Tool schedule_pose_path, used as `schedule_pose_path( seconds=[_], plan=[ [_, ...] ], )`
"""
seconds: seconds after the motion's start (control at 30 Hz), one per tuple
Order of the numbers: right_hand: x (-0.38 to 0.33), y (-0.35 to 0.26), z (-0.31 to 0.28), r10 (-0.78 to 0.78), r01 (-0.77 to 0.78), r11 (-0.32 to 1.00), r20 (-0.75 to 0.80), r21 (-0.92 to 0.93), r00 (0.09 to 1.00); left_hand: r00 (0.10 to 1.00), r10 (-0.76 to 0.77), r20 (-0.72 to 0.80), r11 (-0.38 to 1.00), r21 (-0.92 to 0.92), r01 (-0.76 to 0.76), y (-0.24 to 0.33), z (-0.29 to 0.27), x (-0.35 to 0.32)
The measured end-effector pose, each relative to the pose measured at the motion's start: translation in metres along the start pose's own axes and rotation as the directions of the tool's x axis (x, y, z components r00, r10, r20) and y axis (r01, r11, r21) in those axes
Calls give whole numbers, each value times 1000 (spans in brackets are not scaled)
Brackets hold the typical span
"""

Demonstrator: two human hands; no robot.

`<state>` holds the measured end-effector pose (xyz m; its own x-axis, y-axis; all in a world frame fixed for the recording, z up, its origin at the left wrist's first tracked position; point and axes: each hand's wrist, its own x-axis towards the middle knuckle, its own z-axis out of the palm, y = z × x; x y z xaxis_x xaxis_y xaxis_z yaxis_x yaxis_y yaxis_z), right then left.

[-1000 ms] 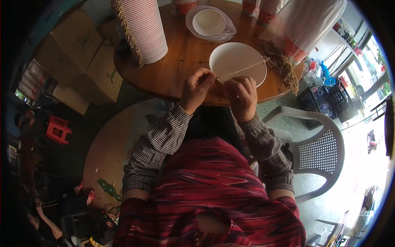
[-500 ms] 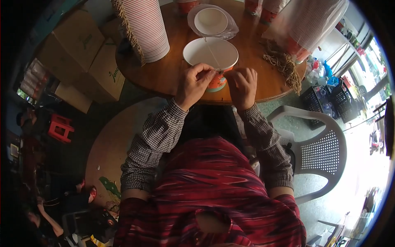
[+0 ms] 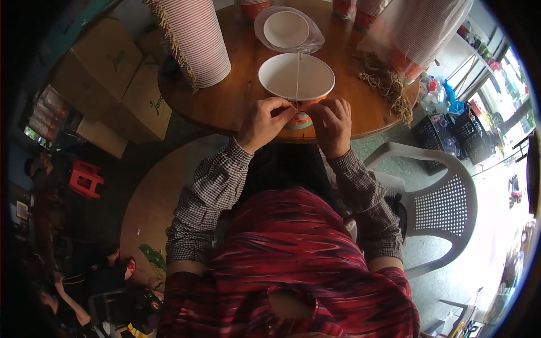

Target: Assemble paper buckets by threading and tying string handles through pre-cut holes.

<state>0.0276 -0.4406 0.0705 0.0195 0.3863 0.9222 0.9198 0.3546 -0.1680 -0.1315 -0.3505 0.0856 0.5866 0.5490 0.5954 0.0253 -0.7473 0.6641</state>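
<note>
Just inside the table edge [image 3: 372, 129], left hand [image 3: 264, 125] pinches string [image 3: 298, 79], right hand [image 3: 333, 127]'s grip narrow.

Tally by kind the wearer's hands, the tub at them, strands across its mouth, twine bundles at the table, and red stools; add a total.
Hands: 2 (left hand, right hand)
Paper tub: 1
Strand over its mouth: 1
Twine bundles: 2 (left bundle, right bundle)
Red plastic stool: 1
Total: 7

White glare floods beyond the grey chair [image 3: 440, 206]; left dim, edges curved.
</note>
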Motion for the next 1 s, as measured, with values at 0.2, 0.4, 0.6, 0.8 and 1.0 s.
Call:
schedule_pose_path(
  seconds=[0.2,0.4,0.6,0.8,1.0],
  plan=[
    [-3,11,12,92,-93,994,19,60,996,998,-37,48,996,-75,41,-5,4,-1],
    [-4,8,11,-4,3,999,22,53,1000,979,-199,44,924,-324,203,10,3,-2],
    [25,-1,-1,27,-30,994,25,106,999,970,-244,10,887,-402,227,10,0,16],
    [44,7,-6,51,-56,991,48,118,998,911,-375,169,718,-568,401,17,-11,31],
    [55,5,-12,-82,77,996,100,52,992,895,-387,224,603,-673,429,20,-14,35]
  ],
)
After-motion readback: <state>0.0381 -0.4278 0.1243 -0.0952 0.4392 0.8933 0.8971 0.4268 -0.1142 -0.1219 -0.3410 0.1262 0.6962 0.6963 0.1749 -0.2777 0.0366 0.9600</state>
